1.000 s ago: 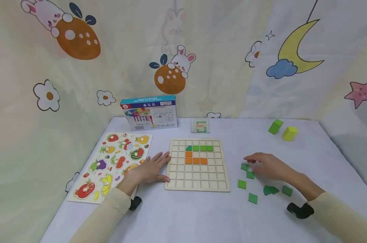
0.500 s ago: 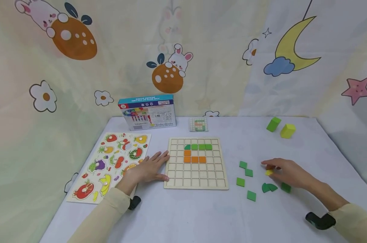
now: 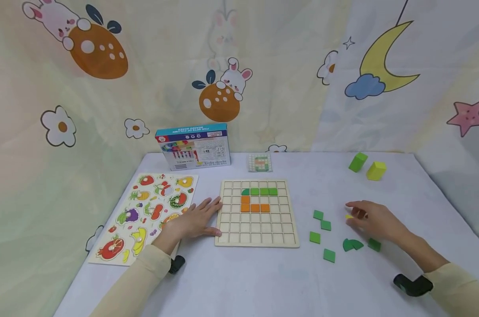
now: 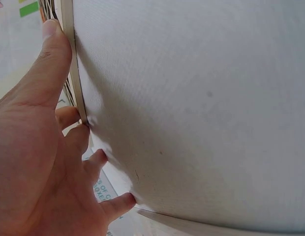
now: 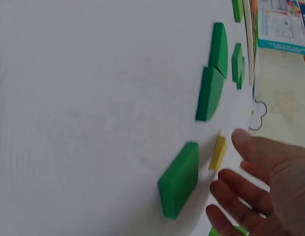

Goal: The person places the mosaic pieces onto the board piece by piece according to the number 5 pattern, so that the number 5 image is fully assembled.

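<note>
A wooden grid board lies mid-table, with orange and green pieces set in some of its cells. My left hand rests at its left edge, fingers spread; thumb and fingertips touch the rim in the left wrist view. To the right, my right hand hovers low over a small yellow piece. In the right wrist view that piece lies on the cloth, just apart from the loosely bent fingers. Close by are a green square and two green quarter-round pieces. Several green squares lie between board and hand.
A fruit puzzle board lies left, partly under my left forearm. At the back stand a printed box, a small pattern card, a green block and a yellow-green block. A printed cloth hangs behind.
My right hand has moved right, from over the green squares to the yellow piece, then shifted slightly. My left hand stays at the board's edge.
</note>
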Available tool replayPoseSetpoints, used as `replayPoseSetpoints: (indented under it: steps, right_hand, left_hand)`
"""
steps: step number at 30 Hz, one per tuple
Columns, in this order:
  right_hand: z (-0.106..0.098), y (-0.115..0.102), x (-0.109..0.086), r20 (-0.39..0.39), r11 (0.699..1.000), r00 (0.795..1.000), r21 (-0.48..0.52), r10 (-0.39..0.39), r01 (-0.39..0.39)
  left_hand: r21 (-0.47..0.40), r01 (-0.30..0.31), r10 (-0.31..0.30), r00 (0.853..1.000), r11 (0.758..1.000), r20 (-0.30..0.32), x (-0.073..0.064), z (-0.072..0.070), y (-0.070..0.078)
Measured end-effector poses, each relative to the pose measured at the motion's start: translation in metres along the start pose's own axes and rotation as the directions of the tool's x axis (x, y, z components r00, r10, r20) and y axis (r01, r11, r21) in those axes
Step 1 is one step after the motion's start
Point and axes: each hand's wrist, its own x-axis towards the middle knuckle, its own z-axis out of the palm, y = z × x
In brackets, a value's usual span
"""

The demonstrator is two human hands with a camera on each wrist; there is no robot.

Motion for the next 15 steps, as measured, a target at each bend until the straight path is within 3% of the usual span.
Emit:
replayPoseSetpoints:
  steps: [7, 15]
  right_hand:
    - [0.0008, 0.0067, -0.0010, 0.018, 0.995, 0.996, 0.035, -0.090, 0.089]
    - [0.0070, 0.0006, 0.0000, -0.024, 0.997, 0.998, 0.058, -0.057, 0.059]
  left_hand:
    - [0.002, 0.010, -0.010, 1.000, 1.000, 0.014, 0.0010, -0.0008, 0.0002]
    - [-0.010, 0.011, -0.011, 1.000, 1.000, 0.013, 0.0011, -0.0005, -0.0003]
